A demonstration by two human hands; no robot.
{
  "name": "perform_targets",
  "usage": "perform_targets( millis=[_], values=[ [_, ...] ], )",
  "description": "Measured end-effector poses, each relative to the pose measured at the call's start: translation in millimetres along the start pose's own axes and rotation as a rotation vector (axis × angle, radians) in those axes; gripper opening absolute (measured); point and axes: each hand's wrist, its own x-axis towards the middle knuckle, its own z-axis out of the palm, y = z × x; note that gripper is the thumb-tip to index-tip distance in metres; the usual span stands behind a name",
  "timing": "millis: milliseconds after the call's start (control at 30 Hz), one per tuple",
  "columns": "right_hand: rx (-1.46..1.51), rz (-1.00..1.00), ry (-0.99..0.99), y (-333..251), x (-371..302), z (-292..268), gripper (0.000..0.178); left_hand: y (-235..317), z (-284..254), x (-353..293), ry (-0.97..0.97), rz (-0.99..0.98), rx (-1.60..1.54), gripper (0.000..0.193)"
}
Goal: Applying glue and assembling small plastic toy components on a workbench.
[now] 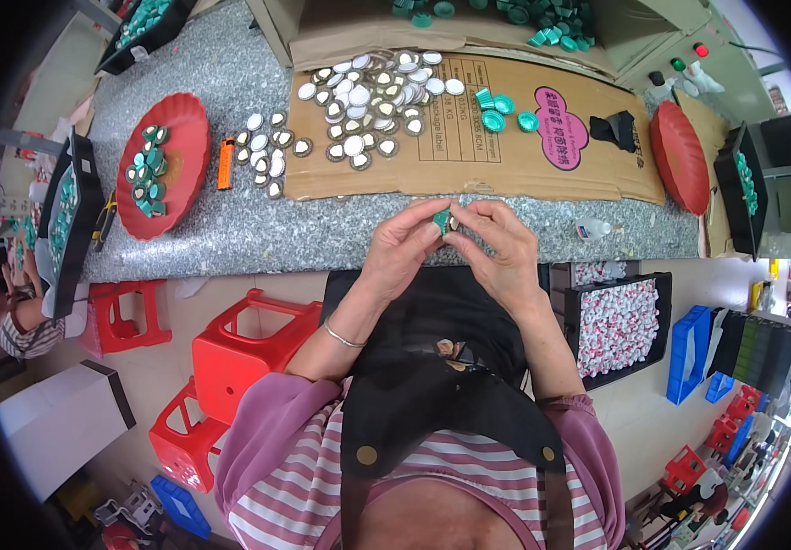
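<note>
The work place is a grey speckled counter (276,247) in a room with red stools (248,362) on a pale floor. Above the front edge of this counter, near the middle, a small green cap (441,220) is held between the two hands, together with a small round disc (453,224). The left hand (402,240) grips the green cap with thumb and fingertips. The right hand (503,247) has its thumb and fingertips closed at the disc, close against the cap. How far the disc sits inside the cap, I cannot tell, because the fingers cover it partly.

Just beyond the hands lies a flat cardboard sheet (615,179). On its left part there is a pile of round discs (354,96), some white, some golden with dark rim; more of them lie on the counter beside the sheet. Near its middle are a few green caps (494,120), and to the right a black scrap (613,131).

A small clear bottle (594,228) lies at the right of the hands. On the left, an orange tool (226,163) is between the loose discs and a red plate (189,151), which carries filled green caps. Another red plate (680,156) stands at the right end of the cardboard.
</note>
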Motion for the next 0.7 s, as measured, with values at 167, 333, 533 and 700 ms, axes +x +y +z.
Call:
perform_targets(
  millis=[167, 333, 533, 700],
  values=[
    [-0.133, -0.116, 0.045, 3.3, -0.5, 8.5, 0.034, 6.3, 8.9, -3.9, 0.038, -0.040, -0.023, 0.032],
    [-0.159, -0.166, 0.100, 3.3, -3.8, 19.6, 0.033, 1.4, 12.4, -5.0, 0.089, 0.020, 0.029, 0.033],
    [0.179, 0.190, 0.171, -2.3, -9.2, 27.2, 0.031, -3.6, 7.4, -5.0, 0.131, 0.021, -0.056, 0.027],
    [0.525, 0.357, 0.214, 9.2, -22.1, 34.3, 0.026, -5.4, 15.6, -2.9, 0.089, 0.081, -0.081, 0.024]
  ],
)
